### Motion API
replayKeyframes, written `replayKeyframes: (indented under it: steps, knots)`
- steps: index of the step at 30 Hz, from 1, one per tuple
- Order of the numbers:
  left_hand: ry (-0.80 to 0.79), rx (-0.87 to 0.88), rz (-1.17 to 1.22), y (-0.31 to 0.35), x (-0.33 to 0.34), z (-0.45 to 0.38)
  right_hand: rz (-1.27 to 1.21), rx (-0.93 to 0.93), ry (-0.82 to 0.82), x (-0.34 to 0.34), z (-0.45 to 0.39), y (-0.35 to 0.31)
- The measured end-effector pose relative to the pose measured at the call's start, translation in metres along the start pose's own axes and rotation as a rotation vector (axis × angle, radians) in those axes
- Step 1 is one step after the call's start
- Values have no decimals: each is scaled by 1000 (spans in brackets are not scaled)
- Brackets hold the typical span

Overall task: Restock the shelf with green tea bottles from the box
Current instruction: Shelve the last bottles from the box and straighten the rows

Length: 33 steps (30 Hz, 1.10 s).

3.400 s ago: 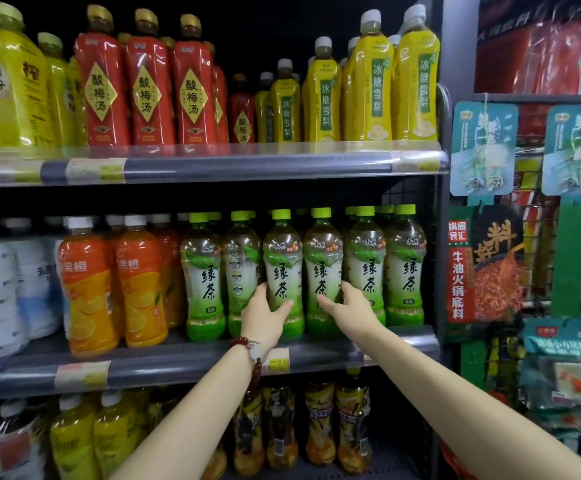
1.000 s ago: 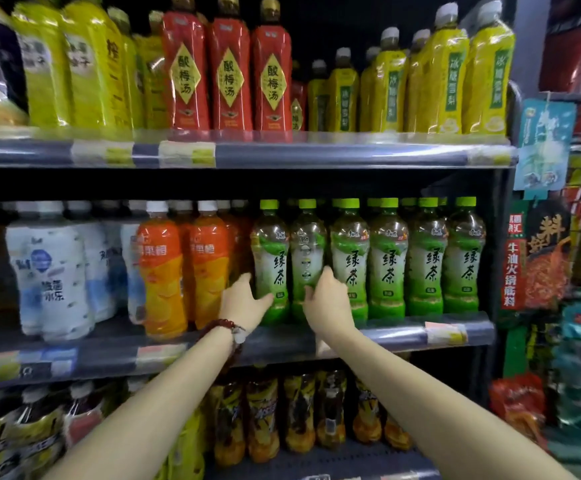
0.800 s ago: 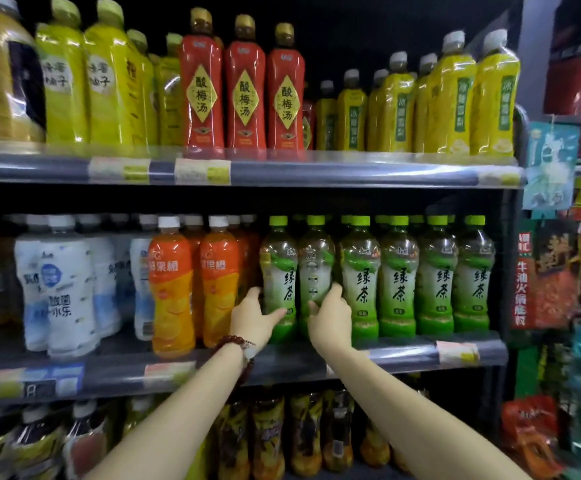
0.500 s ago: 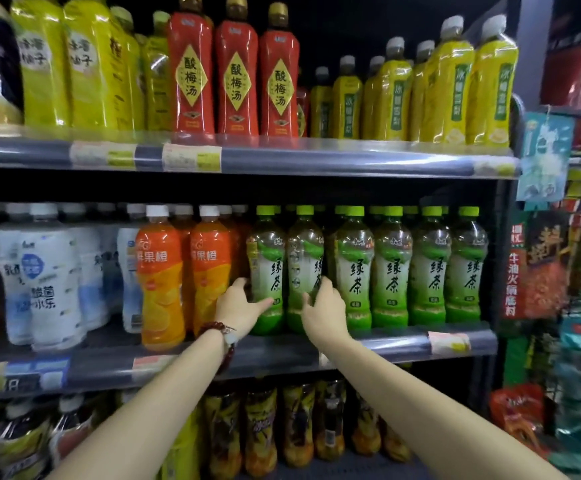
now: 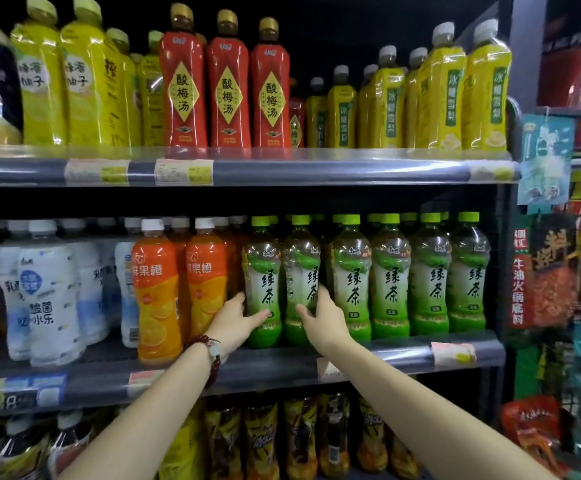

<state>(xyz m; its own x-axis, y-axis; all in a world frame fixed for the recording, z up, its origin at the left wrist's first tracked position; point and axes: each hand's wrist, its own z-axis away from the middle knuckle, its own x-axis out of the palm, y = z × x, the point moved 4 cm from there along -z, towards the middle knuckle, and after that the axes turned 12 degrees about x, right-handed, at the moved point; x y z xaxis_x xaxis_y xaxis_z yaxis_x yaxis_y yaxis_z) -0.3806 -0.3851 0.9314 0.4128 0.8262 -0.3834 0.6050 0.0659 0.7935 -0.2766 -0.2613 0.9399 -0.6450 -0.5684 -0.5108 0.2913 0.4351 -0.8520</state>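
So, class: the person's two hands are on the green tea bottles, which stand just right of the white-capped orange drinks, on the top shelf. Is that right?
Not quite. The head view shows the left hand and right hand on green tea bottles just right of the orange drinks, but on the middle shelf, not the top one.

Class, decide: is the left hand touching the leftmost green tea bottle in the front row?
Touching. In the head view the left hand wraps the lower part of the leftmost green tea bottle, thumb across its front.

orange juice bottles (image 5: 157,292), red bottles (image 5: 228,88), hanging packets (image 5: 543,161)
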Motion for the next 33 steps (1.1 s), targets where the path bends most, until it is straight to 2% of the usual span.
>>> replayKeyframes:
  steps: [6,11,19,33]
  knots:
    - [61,20,-60,-6,2,-8,-36,13,159,1,-3,-4]
    - [23,-12,1,-4,4,-3,-10,32,107,0,-4,-2]
    - [-34,20,90,3,5,0,34,-21,129,-10,-1,-4]
    - [-19,47,38,7,7,10,17,-50,128,-18,11,1]
